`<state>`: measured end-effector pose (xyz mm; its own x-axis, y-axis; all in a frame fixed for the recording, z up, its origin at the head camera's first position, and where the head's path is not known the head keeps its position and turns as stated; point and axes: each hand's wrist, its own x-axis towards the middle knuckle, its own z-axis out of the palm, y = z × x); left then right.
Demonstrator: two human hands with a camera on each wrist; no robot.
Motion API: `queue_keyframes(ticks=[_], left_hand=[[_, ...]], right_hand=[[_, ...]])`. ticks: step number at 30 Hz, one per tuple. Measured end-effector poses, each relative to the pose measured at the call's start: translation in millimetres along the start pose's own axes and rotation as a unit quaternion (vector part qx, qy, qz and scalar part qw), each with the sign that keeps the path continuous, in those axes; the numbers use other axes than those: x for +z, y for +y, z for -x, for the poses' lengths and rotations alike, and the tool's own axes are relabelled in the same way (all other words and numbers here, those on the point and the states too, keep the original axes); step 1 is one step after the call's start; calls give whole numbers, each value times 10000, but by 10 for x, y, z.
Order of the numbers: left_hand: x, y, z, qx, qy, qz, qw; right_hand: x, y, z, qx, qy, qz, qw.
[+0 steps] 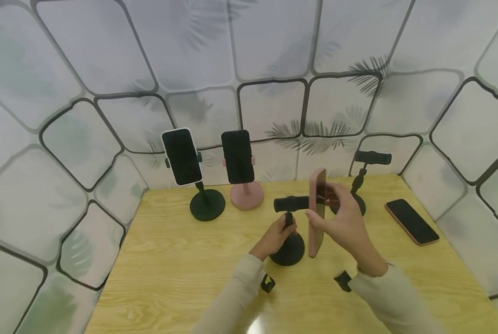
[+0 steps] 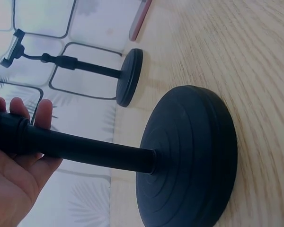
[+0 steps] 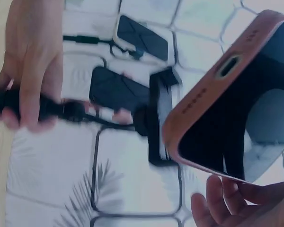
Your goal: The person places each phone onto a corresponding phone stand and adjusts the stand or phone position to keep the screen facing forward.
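The pink-cased, rectangular glass-fronted phone [image 3: 234, 109], near the clamp [image 1: 290, 204] of the black, round-based stand [image 1: 288, 251], is probably stiff and slippery, so its long edges suit the right hand [image 1: 344, 222], pinching it, while the left hand [image 1: 275, 237] curls round the post [image 2: 92, 149].

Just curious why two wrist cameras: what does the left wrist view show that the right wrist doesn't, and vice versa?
Only left: the gripped stand's round base, another black stand, a lying phone's edge. Only right: the right hand with its pink phone, the gripped stand's clamp, two mounted phones. Both: the left hand gripping the stem, patterned backdrop.
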<state>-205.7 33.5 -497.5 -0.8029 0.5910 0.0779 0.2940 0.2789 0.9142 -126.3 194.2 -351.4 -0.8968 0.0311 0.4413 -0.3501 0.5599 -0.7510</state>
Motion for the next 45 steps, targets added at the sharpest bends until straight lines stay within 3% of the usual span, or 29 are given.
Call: queue_keyframes(ticks=[4, 12, 19, 30, 33, 35, 38, 40, 41, 43, 45], left_hand=[[-25, -18, -17, 44, -45, -64, 10000], [-41, -13, 9, -235, -129, -30, 9996], [-43, -10, 12, -140, -166, 29, 9998], [-95, -1, 40, -37, -226, 154, 9996], [-157, 57, 108, -10, 82, 301, 9995], [-221, 152, 166, 187, 538, 711, 9958], [-332, 371, 241, 618, 1288, 1645, 9760], [-401, 519, 267, 825, 1596, 2079, 9615], [-432, 590, 277, 827, 1667, 2178, 9581], [-479, 699, 285, 738, 1684, 2228, 9574], [-510, 776, 291, 482, 1640, 2083, 9630]], right_hand=[[188, -47, -108, -126, -58, -15, 9999], [326, 16, -188, 146, -119, -82, 9998], [368, 30, -207, 223, -73, 268, 9994], [459, 14, -260, 750, -60, 913, 9930], [500, 1, -252, 752, 27, 1006, 9921], [520, -6, -251, 758, 70, 1050, 9916], [534, -16, -259, 779, 131, 1101, 9908], [535, -13, -268, 782, 176, 1144, 9902], [535, -11, -272, 774, 190, 1153, 9901], [534, -7, -276, 754, 217, 1159, 9902], [538, -4, -275, 712, 236, 1148, 9905]])
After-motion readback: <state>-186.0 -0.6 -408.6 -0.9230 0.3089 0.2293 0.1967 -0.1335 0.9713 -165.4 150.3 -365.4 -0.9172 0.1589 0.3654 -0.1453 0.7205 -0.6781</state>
